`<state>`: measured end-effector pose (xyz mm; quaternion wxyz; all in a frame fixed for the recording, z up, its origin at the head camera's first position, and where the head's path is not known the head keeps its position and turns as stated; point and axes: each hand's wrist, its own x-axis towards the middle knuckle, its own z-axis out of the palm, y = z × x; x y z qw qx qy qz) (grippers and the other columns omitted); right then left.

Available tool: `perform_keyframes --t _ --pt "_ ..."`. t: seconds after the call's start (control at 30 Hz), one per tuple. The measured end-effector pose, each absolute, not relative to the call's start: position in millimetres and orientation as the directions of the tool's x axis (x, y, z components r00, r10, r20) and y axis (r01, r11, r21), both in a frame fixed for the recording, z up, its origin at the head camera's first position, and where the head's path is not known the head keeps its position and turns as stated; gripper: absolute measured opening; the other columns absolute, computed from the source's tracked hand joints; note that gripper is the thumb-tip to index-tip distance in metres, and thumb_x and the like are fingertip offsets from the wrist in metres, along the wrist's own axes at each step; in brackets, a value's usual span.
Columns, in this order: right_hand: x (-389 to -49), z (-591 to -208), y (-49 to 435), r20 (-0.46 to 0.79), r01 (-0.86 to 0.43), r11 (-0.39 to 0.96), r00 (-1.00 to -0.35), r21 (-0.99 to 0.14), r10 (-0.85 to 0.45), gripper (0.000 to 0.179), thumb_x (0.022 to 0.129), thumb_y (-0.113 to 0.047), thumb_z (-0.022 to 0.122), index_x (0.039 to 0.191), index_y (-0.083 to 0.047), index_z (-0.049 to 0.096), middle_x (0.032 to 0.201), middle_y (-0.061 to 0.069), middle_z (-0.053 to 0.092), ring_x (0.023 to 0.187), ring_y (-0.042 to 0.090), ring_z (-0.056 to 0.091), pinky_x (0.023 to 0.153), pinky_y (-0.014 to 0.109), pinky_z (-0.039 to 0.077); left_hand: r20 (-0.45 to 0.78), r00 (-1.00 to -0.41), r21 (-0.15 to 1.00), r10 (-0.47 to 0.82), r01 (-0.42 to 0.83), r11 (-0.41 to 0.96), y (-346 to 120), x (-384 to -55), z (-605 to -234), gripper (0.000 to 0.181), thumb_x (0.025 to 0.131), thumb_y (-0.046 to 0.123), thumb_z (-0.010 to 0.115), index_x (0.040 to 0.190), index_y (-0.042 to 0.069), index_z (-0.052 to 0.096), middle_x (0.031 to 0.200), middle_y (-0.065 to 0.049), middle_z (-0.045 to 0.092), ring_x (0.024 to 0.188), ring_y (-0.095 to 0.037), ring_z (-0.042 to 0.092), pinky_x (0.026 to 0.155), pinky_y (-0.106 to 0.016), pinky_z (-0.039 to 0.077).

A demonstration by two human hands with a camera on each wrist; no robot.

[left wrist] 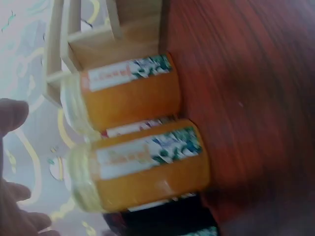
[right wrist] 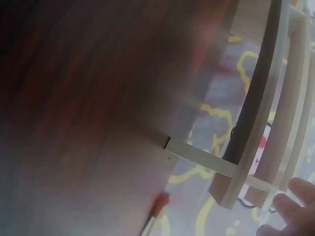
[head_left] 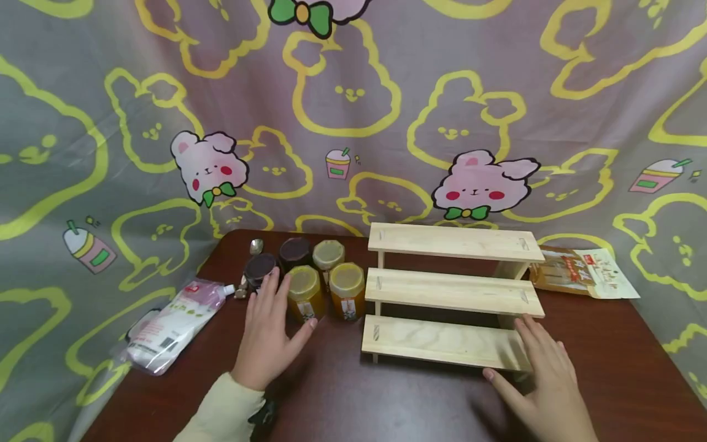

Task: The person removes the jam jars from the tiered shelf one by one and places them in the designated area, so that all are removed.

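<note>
My left hand (head_left: pixel 267 334) is held out with spread fingers in front of a group of jars, holding nothing. Its fingers overlap a dark jar (head_left: pixel 262 267) in the head view. Two amber jars with clear lids (head_left: pixel 305 294) (left wrist: pixel 147 162) stand beside them, their labels facing the near side. Behind are another dark jar (head_left: pixel 295 250) and a jar with a pale lid (head_left: pixel 329 253). A three-step wooden shelf (head_left: pixel 447 344) stands right of the jars. My right hand (head_left: pixel 544 377) is spread at the shelf's right end, with fingertips (right wrist: pixel 300 191) close to the boards.
On the left of the brown table (head_left: pixel 420 405) lies a white-and-pink spouted pouch (head_left: pixel 173 325). Small shiny objects, one a spoon-like piece (head_left: pixel 256 247), lie behind the jars. A brown-and-cream packet (head_left: pixel 585 273) lies right of the shelf. A patterned curtain (head_left: pixel 353 80) hangs behind.
</note>
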<state>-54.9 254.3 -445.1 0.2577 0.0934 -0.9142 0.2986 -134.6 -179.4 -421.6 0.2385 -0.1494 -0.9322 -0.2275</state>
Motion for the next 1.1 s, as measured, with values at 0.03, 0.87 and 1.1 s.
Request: perform_keyframes --t 0.03,0.87,1.1 --pt "-55.2 -444.6 255.0 0.519 -0.325 0.787 -0.855 -0.524 -0.007 0.095 0.074 -0.025 0.089 0.153 -0.005 0.040 0.154 0.024 0.039 0.147 0.033 0.028 0.118 0.064 0.006 0.520 -0.840 0.373 0.154 0.386 0.844 -182.2 -135.7 -423.4 0.093 0.084 0.040 0.078 0.155 0.001 0.032 0.164 -0.021 0.020 0.148 -0.045 0.021 0.112 -0.069 0.017" --pt "-69.3 -456.1 281.8 0.174 -0.024 0.453 -0.940 -0.891 0.293 0.088 0.094 -0.011 0.071 0.162 -0.014 0.015 0.164 0.016 0.018 0.149 0.017 0.018 0.108 0.007 0.018 0.401 -0.878 0.792 -0.261 0.189 0.581 -236.7 -183.6 -451.2 0.100 0.086 0.012 0.076 0.160 0.004 0.009 0.163 -0.023 0.014 0.149 -0.040 0.017 0.115 -0.060 0.024" --pt "-77.5 -469.5 285.0 0.077 -0.023 0.208 -0.964 -0.978 0.256 0.087 0.097 -0.005 0.065 0.161 -0.008 0.005 0.162 0.020 0.021 0.147 0.014 0.022 0.108 0.007 0.023 0.226 -0.939 0.858 -0.260 0.065 0.509 -241.6 -193.8 -452.9 0.106 0.089 0.021 0.077 0.161 0.009 0.001 0.165 -0.020 0.013 0.150 -0.037 0.019 0.117 -0.055 0.024"
